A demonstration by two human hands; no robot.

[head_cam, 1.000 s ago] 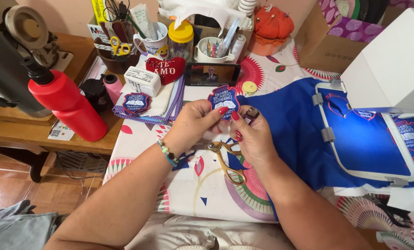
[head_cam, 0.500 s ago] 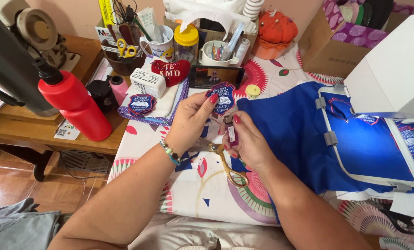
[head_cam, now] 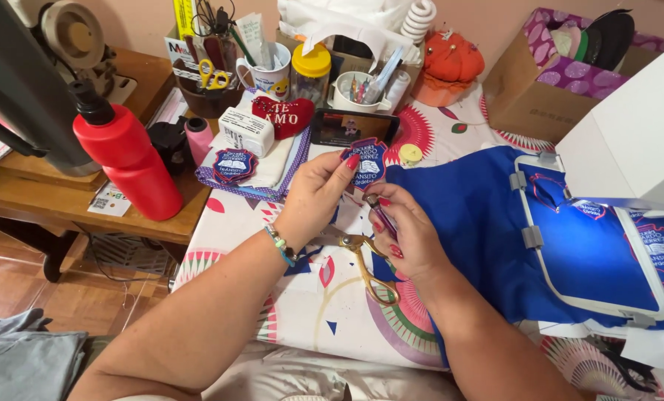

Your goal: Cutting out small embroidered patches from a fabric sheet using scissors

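We pinch an embroidered shield patch (head_cam: pixel 367 162) with our left hand (head_cam: pixel 313 197) at 12 o'clock. Our right hand (head_cam: pixel 410 234) grips gold scissors (head_cam: pixel 369 263), the blades mostly hidden, over blue fabric (head_cam: pixel 465 215).

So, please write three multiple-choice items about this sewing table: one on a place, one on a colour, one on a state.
1. Where does the red bottle stand?
A. on the wooden side table
B. on the blue fabric
C. inside the cardboard box

2. What colour are the scissors under the hands?
A. black
B. gold
C. green

3. How is the embroidered patch held?
A. lying flat, untouched
B. pinched in left hand fingers
C. clamped in the hoop

Answers: 1 A, its base rests on wood; 2 B, the handles shine golden; 3 B, fingertips grip its edge.
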